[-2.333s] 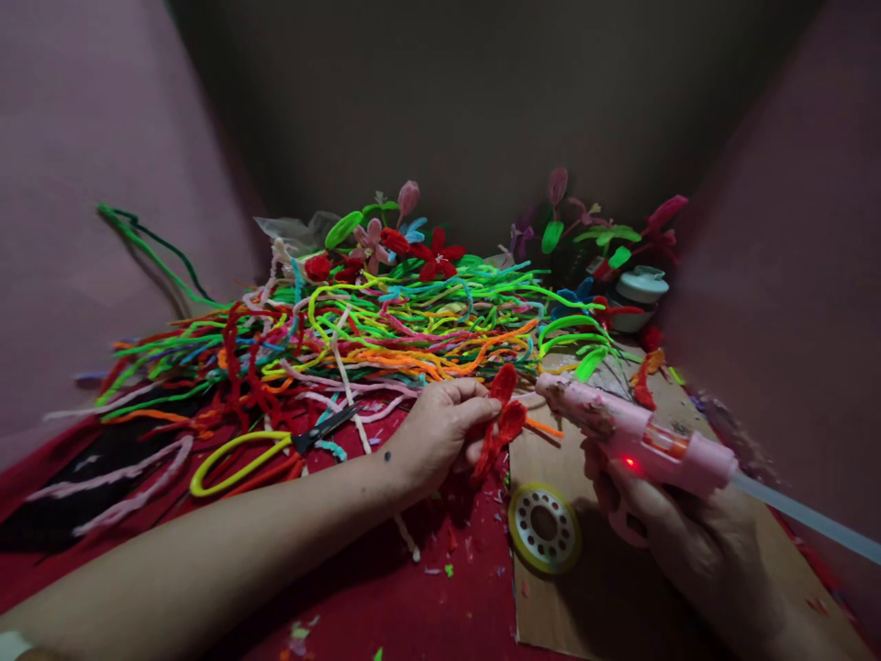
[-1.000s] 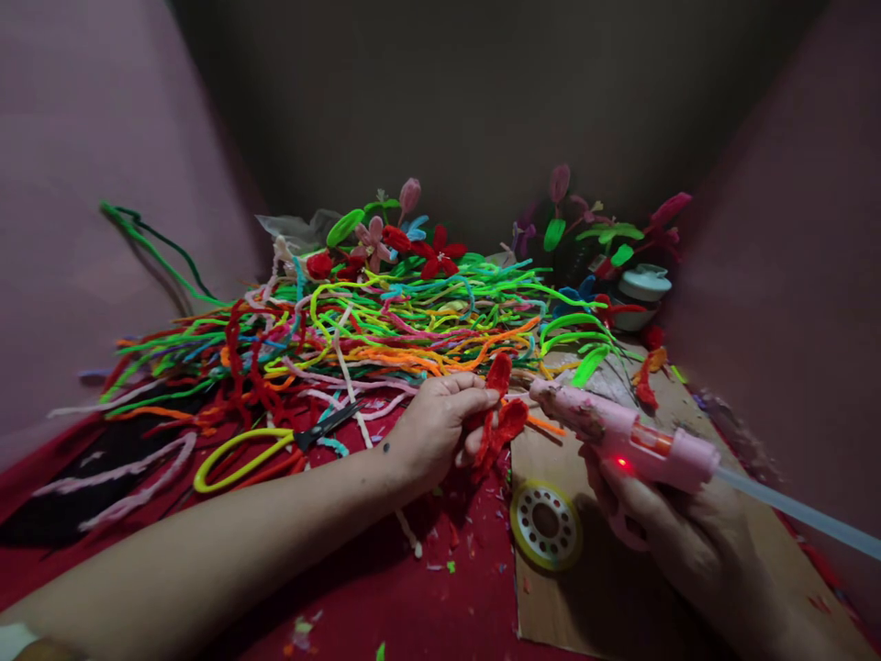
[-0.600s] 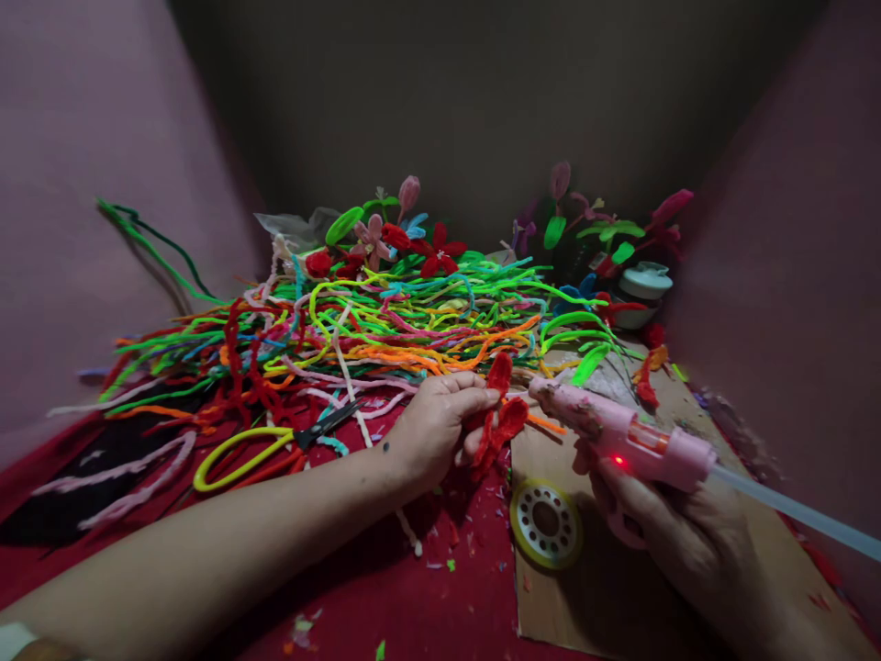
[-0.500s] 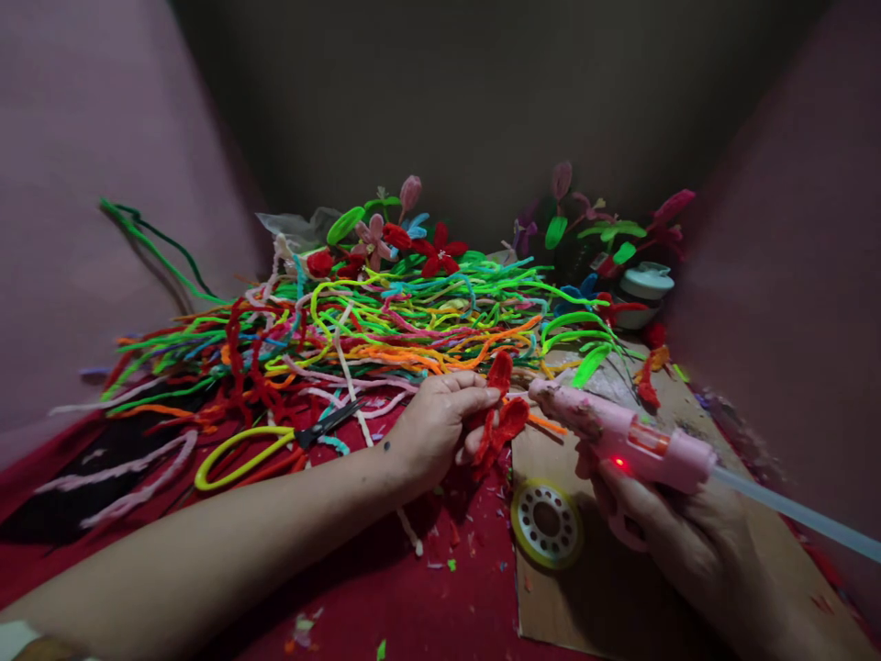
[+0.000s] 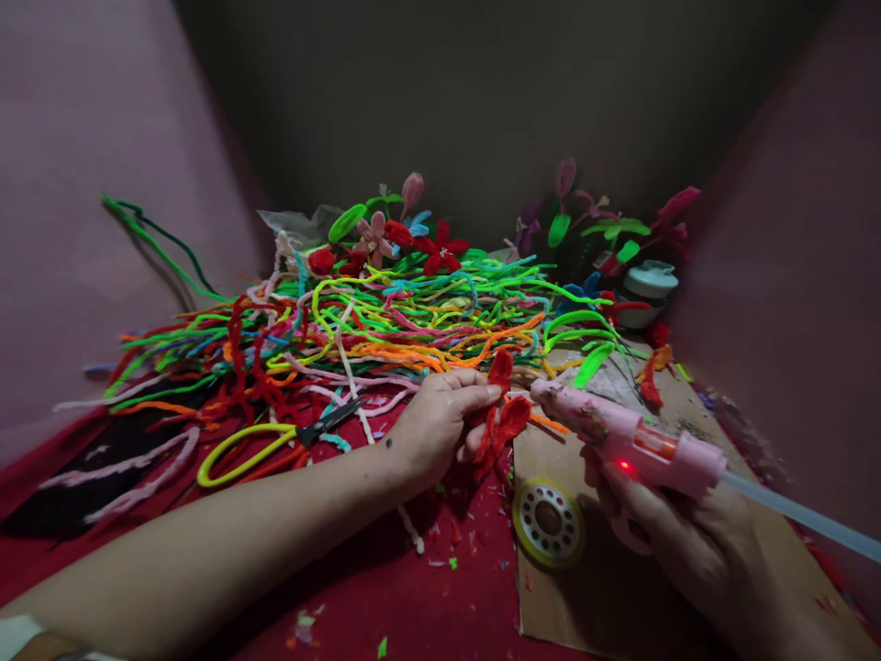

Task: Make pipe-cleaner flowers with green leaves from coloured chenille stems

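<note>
Clock directions are read from the red petals [image 5: 507,424], with 12 at the far side. The left hand [image 5: 440,420] has its thumb and fingertips pinched together on the petals, and its forearm comes in from 8 o'clock, the back of the hand up and the fingers toward 3. The right hand [image 5: 681,523], at 4 o'clock, has its grip closed round the handle of the pink glue gun [image 5: 619,427]; its forearm comes in from 5. The gun's nozzle points toward 9, near the petals, and a red light [image 5: 624,465] glows on its side.

The tape roll [image 5: 527,537] lies flat at 5 o'clock on the cardboard [image 5: 551,601]; any lettering on it is too small to read. The yellow-handled scissors [image 5: 298,435] lie at 9 on the red cloth [image 5: 413,615]. The fuzzy stems [image 5: 413,317] pile up at 10, and the lidded jar [image 5: 648,280] stands at 2.
</note>
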Tool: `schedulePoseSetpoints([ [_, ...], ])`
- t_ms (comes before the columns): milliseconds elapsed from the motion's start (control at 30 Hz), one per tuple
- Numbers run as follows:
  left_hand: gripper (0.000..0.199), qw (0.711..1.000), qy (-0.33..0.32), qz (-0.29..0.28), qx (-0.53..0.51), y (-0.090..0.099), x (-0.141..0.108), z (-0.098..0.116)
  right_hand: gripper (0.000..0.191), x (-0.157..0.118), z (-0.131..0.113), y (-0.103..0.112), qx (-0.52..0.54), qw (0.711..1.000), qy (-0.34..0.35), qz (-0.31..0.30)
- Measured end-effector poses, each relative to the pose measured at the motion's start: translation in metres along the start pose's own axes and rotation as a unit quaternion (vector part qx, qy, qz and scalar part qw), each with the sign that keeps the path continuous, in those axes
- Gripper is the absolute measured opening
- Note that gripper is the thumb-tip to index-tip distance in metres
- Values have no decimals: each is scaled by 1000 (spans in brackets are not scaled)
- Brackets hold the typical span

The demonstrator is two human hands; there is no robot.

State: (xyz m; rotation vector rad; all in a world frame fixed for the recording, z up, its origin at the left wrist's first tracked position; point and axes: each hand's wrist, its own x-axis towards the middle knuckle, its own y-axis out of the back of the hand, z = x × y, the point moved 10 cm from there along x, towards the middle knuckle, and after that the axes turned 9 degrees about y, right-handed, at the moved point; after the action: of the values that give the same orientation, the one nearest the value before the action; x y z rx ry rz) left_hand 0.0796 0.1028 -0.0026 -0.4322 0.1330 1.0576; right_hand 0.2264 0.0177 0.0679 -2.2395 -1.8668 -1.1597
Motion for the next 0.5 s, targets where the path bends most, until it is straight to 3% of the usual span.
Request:
schedulePoseSetpoints([
  [133,20,1000,6,6,5,1,0,-1,22,-6,11,-8,4,999,-24,-40],
  [500,23,1000,1,6,5,2,0,0,27,-6,12,-7,-47,997,-17,-56],
])
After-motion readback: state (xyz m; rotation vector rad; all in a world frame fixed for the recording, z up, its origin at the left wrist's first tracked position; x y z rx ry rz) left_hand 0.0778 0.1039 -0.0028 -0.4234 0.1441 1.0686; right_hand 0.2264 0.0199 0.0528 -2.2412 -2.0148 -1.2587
